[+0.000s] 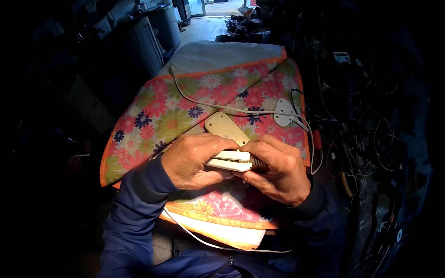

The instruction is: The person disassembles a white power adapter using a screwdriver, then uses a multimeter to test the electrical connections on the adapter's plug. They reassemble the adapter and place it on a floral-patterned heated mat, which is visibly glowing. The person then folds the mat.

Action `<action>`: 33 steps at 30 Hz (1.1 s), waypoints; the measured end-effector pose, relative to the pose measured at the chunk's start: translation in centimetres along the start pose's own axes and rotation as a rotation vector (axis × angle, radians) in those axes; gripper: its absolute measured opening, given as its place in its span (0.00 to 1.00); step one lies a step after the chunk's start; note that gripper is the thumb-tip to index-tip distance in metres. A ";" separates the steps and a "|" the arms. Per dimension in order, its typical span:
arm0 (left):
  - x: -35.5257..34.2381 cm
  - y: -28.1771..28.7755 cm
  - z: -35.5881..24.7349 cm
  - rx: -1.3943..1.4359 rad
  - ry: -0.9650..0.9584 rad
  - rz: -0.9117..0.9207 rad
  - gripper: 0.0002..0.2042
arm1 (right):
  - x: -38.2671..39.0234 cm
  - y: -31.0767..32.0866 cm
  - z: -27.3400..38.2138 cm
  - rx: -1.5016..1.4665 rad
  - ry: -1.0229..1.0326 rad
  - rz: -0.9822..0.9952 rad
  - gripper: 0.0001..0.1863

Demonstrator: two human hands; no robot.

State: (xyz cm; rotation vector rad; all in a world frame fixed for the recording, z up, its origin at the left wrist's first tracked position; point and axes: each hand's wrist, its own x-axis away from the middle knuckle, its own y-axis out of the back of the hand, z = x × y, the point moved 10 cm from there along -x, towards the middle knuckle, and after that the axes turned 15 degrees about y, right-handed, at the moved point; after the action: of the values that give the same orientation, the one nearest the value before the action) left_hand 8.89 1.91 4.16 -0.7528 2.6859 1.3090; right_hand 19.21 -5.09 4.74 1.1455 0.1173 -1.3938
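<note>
Both hands hold a white plastic housing (pixel 225 163) above a flowered cloth. A narrow dark gap runs between its upper and lower shells. My left hand (pixel 190 160) is closed round the left end, thumb below and fingers on top. At the other end, my right hand (pixel 280 169) grips the housing with its thumb underneath, beside a dark ribbed part (pixel 258 163). What lies inside is mostly hidden. Just beyond my fingers is a cream plastic piece (pixel 225 127) with rounded corners and screw holes; my hands cover its near edge.
The flowered cloth (pixel 174 121) has orange edging and a folded white far corner. A white oval plate (pixel 283 112) with holes lies on its right, near a pale cord (pixel 204 104). Another cord (pixel 194 234) hangs near my lap. Dark clutter with wires (pixel 371 153) fills the right side.
</note>
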 end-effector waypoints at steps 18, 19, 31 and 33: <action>0.0 -0.6 -0.5 -0.023 -0.042 0.053 0.19 | 0.1 1.6 0.3 -0.063 -0.059 0.162 0.04; 0.0 -0.8 -0.5 -0.036 -0.037 0.060 0.19 | 0.1 1.5 -0.1 -0.102 -0.078 0.168 0.04; 0.0 -1.0 1.9 0.138 0.178 0.120 0.21 | 2.0 0.0 -3.9 -0.477 -0.494 0.062 0.13; -0.1 -0.7 1.8 0.066 0.140 0.074 0.24 | 2.1 -0.5 -4.0 -0.557 -0.472 -0.005 0.13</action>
State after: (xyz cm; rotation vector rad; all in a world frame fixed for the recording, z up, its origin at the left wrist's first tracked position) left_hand 9.00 2.88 2.51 -0.7727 2.8767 1.2183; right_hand 21.53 -3.69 1.08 0.3459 0.1567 -1.4751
